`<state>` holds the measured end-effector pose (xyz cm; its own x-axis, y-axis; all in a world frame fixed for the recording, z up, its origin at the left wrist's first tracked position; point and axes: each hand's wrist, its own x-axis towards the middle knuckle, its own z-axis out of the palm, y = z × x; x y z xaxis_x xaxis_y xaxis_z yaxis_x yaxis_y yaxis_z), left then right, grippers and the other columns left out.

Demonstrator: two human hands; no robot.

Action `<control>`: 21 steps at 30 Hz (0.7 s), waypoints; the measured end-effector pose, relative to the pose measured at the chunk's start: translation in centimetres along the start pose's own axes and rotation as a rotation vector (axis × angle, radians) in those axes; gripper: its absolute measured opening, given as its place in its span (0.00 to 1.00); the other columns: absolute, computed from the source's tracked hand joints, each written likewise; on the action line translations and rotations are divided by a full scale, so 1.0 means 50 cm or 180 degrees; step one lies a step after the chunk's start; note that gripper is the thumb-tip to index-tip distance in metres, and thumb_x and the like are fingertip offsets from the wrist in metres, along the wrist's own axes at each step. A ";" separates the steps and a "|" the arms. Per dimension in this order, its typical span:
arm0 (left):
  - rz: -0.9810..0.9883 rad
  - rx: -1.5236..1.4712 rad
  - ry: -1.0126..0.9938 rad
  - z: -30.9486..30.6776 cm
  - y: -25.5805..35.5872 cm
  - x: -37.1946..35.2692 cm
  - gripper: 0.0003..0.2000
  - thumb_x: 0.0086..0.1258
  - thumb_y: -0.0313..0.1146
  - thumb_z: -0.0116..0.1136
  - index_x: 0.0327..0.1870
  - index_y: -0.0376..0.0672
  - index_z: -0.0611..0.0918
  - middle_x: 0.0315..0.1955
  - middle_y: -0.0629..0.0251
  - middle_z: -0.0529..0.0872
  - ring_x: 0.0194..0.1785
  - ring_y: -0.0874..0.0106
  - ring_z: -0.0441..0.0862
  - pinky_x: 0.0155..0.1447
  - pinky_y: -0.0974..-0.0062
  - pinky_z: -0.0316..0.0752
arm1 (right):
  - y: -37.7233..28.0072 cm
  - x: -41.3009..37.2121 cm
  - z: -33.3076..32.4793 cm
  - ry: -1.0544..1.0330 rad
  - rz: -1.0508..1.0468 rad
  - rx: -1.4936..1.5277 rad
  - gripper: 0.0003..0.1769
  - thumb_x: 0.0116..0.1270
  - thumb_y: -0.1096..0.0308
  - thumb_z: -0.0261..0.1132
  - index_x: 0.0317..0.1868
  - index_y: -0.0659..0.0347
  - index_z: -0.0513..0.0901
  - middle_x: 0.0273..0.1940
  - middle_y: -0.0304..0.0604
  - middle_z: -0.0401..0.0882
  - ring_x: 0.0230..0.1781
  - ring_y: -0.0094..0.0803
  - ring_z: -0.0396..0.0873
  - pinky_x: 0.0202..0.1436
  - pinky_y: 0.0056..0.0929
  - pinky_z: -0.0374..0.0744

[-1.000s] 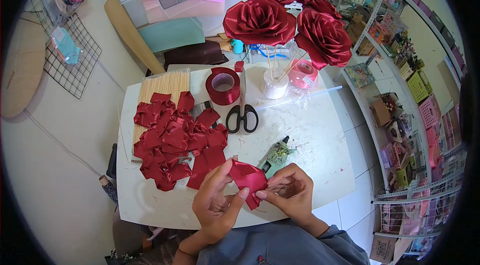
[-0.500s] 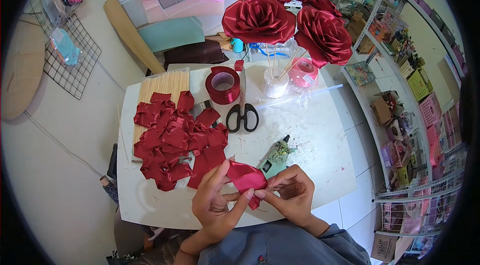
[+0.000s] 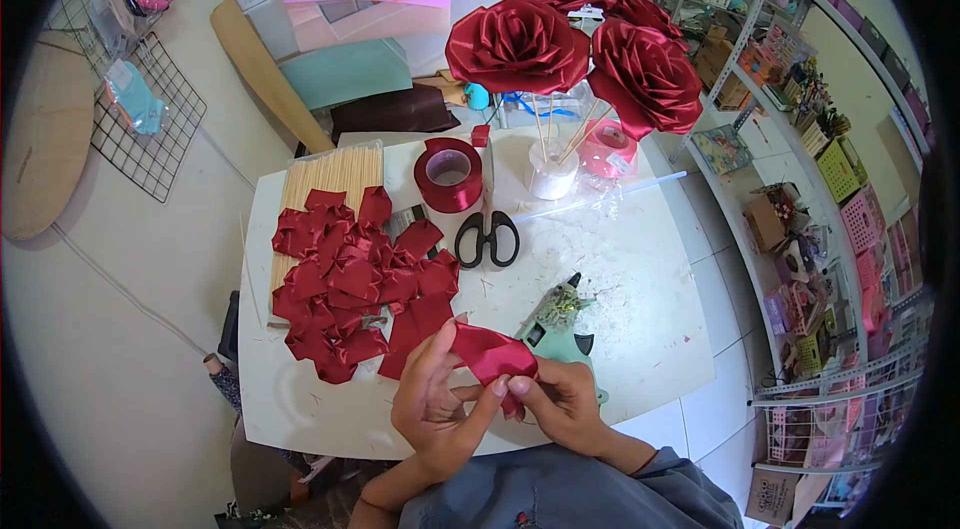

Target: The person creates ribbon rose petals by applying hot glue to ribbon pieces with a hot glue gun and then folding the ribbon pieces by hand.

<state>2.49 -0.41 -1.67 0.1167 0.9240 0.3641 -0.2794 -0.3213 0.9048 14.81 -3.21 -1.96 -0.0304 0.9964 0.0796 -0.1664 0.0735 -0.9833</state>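
Observation:
A piece of red satin ribbon (image 3: 494,353) is stretched between my two hands near the table's front edge. My left hand (image 3: 440,404) pinches its lower left side, with the thumb on the lower edge. Fingers of my right hand (image 3: 565,401) are closed on its lower right corner, close to the left thumb. Folded red ribbon petals (image 3: 345,274) lie heaped to the left of my hands. Just beyond my right hand lies a mint-green glue gun (image 3: 560,337), partly hidden by that hand.
Black-handled scissors (image 3: 487,239) and a roll of red ribbon (image 3: 448,174) lie beyond my hands. Large red ribbon roses (image 3: 520,44) stand on sticks in a white holder (image 3: 552,174) beside a pink roll (image 3: 608,147). Wooden sticks (image 3: 330,174) lie under the petals. Shelves (image 3: 760,219) line the right.
My right hand has turned and drawn its fingers in closer to the ribbon, uncovering more of the glue gun. The view has shifted slightly.

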 end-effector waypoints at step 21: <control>0.0129 0.0750 0.0572 -0.034 0.006 0.013 0.32 0.46 0.14 0.61 0.54 0.29 0.60 0.45 0.53 0.73 0.33 0.75 0.79 0.40 0.83 0.75 | -0.014 -0.006 -0.012 -0.0436 0.0009 -0.0738 0.12 0.60 0.69 0.58 0.21 0.68 0.74 0.13 0.42 0.69 0.12 0.20 0.64 0.17 0.21 0.63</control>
<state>0.88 0.43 -1.52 -0.0663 0.9246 0.3752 -0.0491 -0.3786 0.9243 15.52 -3.52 -1.37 -0.1662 0.9826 0.0828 0.0635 0.0944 -0.9935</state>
